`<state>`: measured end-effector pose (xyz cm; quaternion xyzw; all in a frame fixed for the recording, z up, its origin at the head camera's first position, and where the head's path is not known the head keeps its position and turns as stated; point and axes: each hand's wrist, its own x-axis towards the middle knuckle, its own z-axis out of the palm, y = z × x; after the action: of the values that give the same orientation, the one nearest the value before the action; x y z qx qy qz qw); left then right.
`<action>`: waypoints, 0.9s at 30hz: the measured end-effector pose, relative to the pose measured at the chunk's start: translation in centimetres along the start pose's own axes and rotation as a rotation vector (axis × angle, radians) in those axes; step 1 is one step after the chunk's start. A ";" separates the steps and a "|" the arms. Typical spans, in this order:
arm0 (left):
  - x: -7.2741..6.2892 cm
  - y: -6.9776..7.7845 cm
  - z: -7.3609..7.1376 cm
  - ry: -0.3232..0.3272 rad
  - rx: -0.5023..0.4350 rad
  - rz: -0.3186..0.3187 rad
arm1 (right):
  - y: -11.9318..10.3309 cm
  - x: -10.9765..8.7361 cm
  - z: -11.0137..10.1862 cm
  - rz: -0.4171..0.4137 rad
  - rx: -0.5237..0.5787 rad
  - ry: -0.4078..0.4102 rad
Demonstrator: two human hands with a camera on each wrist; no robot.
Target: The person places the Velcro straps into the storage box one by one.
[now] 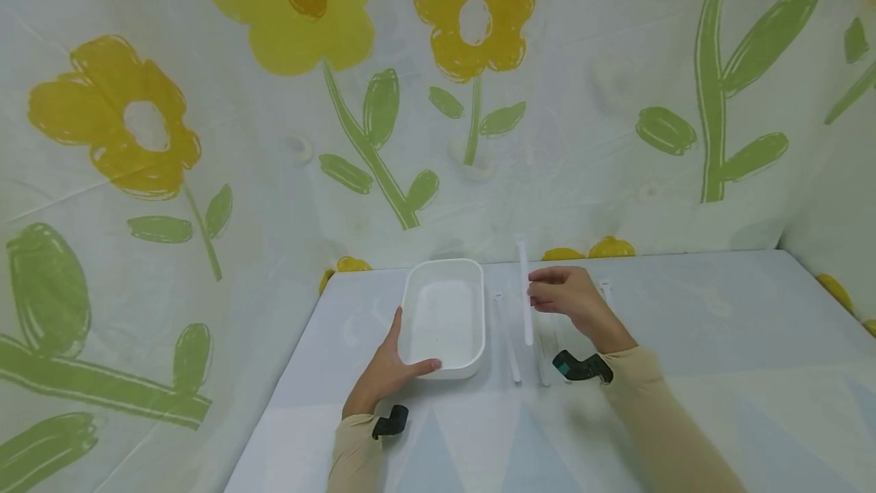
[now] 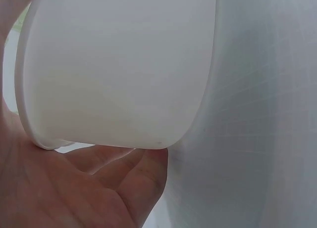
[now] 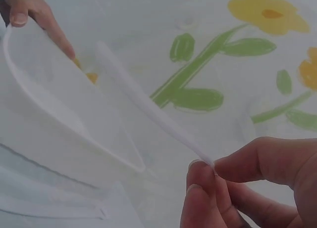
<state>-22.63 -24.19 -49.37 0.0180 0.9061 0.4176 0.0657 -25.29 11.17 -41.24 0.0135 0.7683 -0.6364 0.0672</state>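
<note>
A white rectangular tub [image 1: 448,310] with rounded corners stands on the table, its inside bare. My left hand [image 1: 385,367] holds it at the near left corner, thumb over the near rim and fingers along the outer left side. In the left wrist view, the fingers [image 2: 143,183] press against the tub's outer wall [image 2: 119,69]. To the right of the tub, my right hand [image 1: 571,301] pinches a long, slim white strip [image 1: 524,291] between thumb and fingertips. The right wrist view shows this strip [image 3: 153,109] raised, slanting away from the fingertips.
A similar white strip [image 1: 508,341] lies on the table just right of the tub. Several more lie below and behind the right hand, one strip end [image 1: 605,291] showing past the wrist. A flower-printed curtain [image 1: 561,196] rises along the table's back edge and left side.
</note>
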 end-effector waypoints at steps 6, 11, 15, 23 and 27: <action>-0.1 0.0 0.0 0.001 -0.011 0.007 | -0.5 0.1 0.9 -0.011 0.008 -0.014; -0.1 0.1 0.0 0.003 -0.009 0.007 | -0.7 0.6 1.8 -0.018 0.029 -0.023; -0.2 0.2 0.0 0.007 -0.001 0.002 | -0.8 1.0 2.7 -0.013 0.045 -0.033; -0.3 0.4 0.0 0.015 -0.020 -0.006 | -1.2 1.5 4.7 -0.001 0.079 -0.043; -0.4 0.5 -0.1 0.011 -0.011 -0.003 | -1.2 1.7 5.6 0.000 0.082 -0.050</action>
<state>-22.28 -23.92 -48.89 0.0139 0.9042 0.4224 0.0613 -26.62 5.34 -41.28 0.0006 0.7397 -0.6674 0.0859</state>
